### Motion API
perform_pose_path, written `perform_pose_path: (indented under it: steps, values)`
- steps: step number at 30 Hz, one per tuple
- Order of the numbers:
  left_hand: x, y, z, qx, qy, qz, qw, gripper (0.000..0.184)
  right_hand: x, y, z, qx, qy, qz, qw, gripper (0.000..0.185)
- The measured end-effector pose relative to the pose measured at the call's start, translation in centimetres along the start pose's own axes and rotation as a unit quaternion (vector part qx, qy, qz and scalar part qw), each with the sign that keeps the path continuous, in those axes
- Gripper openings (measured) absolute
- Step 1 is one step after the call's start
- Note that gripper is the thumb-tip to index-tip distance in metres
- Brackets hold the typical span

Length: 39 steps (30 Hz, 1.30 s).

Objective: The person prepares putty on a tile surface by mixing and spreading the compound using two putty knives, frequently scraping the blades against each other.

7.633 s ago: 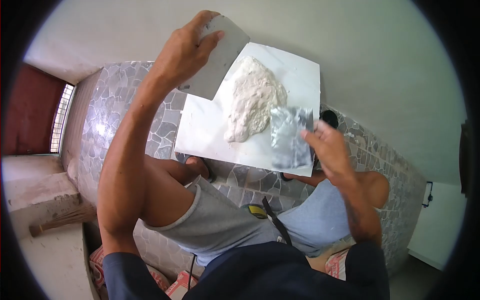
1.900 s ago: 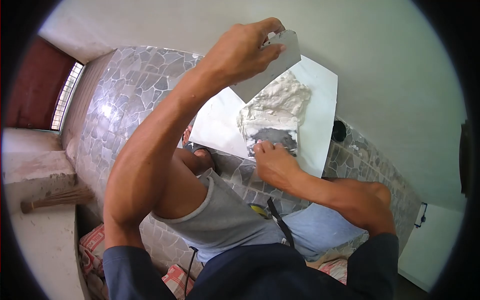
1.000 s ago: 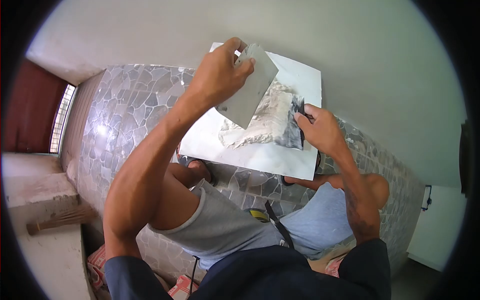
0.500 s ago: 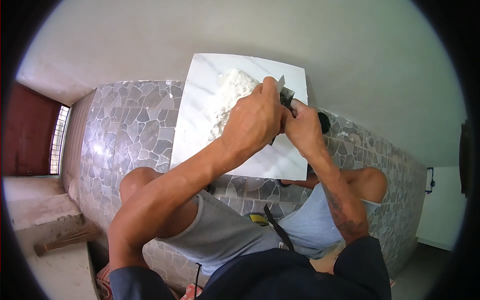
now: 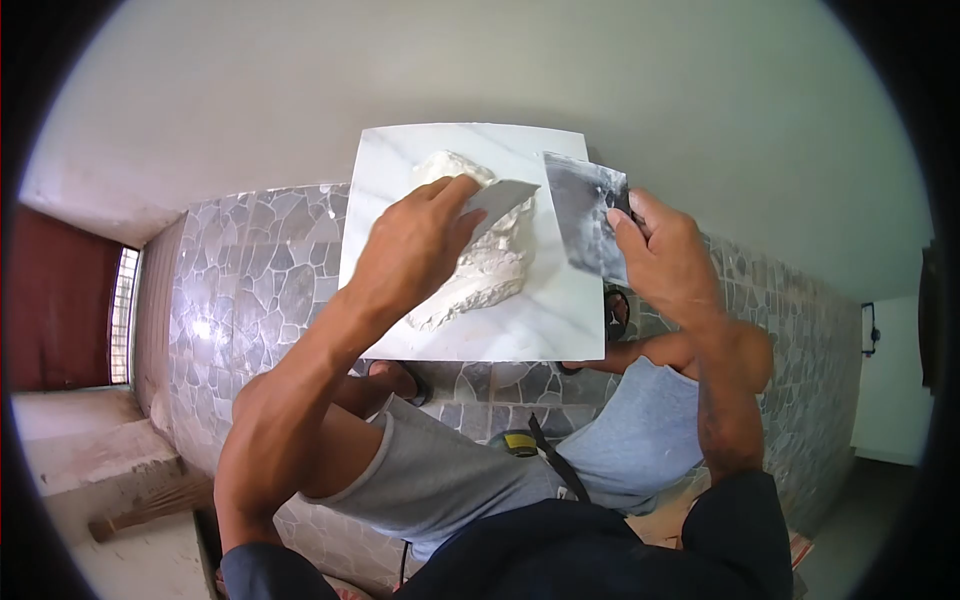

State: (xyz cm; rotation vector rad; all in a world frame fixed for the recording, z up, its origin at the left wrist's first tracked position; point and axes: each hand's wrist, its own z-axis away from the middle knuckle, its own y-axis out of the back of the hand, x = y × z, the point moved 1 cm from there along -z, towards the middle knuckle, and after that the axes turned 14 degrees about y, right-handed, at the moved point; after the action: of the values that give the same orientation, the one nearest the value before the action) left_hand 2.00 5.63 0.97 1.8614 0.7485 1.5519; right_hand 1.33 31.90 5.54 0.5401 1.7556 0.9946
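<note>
A mound of white putty (image 5: 490, 268) lies across the middle of a white marbled board (image 5: 555, 335). Over the mound, my left hand (image 5: 420, 235) is closed on a thin grey scraper blade (image 5: 505, 200), its edge pointing right. My right hand (image 5: 668, 245) grips a wider, dark putty knife (image 5: 585, 215) by its right side, thumb on its face. White smears cover that blade, which is tilted above the board's right edge. The two tools are apart, and the left palm is hidden.
Stone-patterned tile floor (image 5: 270, 250) surrounds the board, with a plain wall (image 5: 480, 70) behind it. My bent knees flank the board. A tape measure (image 5: 520, 443) lies by my lap; a broom (image 5: 150, 508) rests at lower left.
My hands have moved apart: the left one shifted left over the putty with its scraper, the right one moved right. The right-hand putty knife now shows its broad face.
</note>
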Motion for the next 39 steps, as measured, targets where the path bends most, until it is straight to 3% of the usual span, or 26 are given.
perform_pose_path:
  steps: [1, 4, 9, 16, 25, 34, 37, 39]
  values:
    - [0.0, 0.5, 0.2, -0.002, -0.018, -0.006, 1.0, 0.019, -0.5, 0.9, 0.1, -0.017, 0.015, 0.059, 0.998, 0.017]
    - [-0.3, 1.7, 0.7, 0.01, -0.062, -0.036, 0.997, 0.013, -0.4, 1.4, 0.5, 0.053, 0.18, 0.062, 0.98, 0.013]
    - [-0.7, 2.6, 0.8, 0.037, -0.163, -0.067, 0.984, 0.02, -1.3, 2.0, 0.7, 0.049, 0.249, 0.075, 0.964, 0.012]
    - [-1.1, 3.3, 1.2, 0.036, -0.172, -0.089, 0.98, 0.032, -1.7, 2.5, 2.0, 0.049, 0.341, 0.152, 0.927, 0.026]
    - [-0.9, 3.6, 1.6, 0.057, -0.224, -0.101, 0.968, 0.033, -1.7, 1.5, 2.0, 0.006, 0.36, 0.167, 0.918, 0.033]
    - [0.1, 3.7, 2.9, 0.065, -0.276, -0.107, 0.953, 0.037, 1.8, -3.5, -4.1, -0.084, 0.352, 0.186, 0.913, 0.023]
    - [-0.6, 3.7, 2.7, 0.074, -0.217, -0.03, 0.973, 0.026, 2.5, -4.4, -5.1, -0.09, 0.336, 0.197, 0.917, 0.021]
    - [-0.8, 3.8, 2.3, 0.114, -0.122, 0.025, 0.986, 0.017, 2.7, -4.7, -5.2, -0.097, 0.298, 0.181, 0.932, 0.02]
